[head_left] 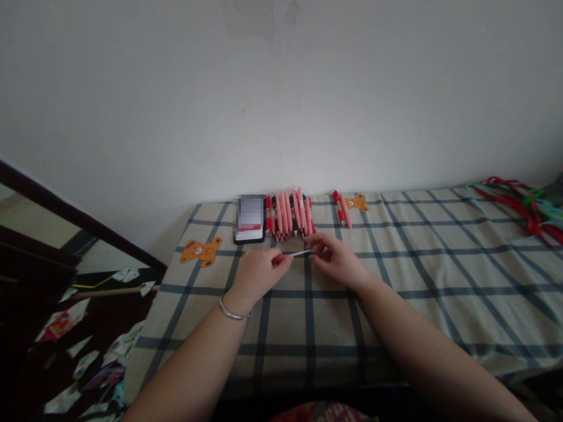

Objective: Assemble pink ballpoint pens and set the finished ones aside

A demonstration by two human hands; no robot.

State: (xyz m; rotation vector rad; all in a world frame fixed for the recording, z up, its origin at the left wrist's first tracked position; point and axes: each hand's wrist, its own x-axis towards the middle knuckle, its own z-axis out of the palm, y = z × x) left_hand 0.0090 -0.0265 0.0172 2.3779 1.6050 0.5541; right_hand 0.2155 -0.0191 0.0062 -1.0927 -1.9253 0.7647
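Note:
My left hand point(263, 271) is closed, thumb and fingers pinching one end of a thin white stick point(301, 253), perhaps a pen part; its exact kind is too small to tell. My right hand point(332, 258) curls around the stick's other end with thumb and fingertips apart. Whether it touches the tip is unclear. Just beyond both hands lies a pile of pink pens point(285, 214) mixed with red and black ones. A red pen point(338, 208) and a pink pen point(345, 211) lie side by side farther right.
A phone point(249, 220) with a lit screen lies left of the pile. The checked cloth point(281, 316) covers the surface, with a wall point(281, 117) behind. Coloured ribbon-like strips point(523, 205) lie at far right. Scraps point(85, 363) litter the dark area below left.

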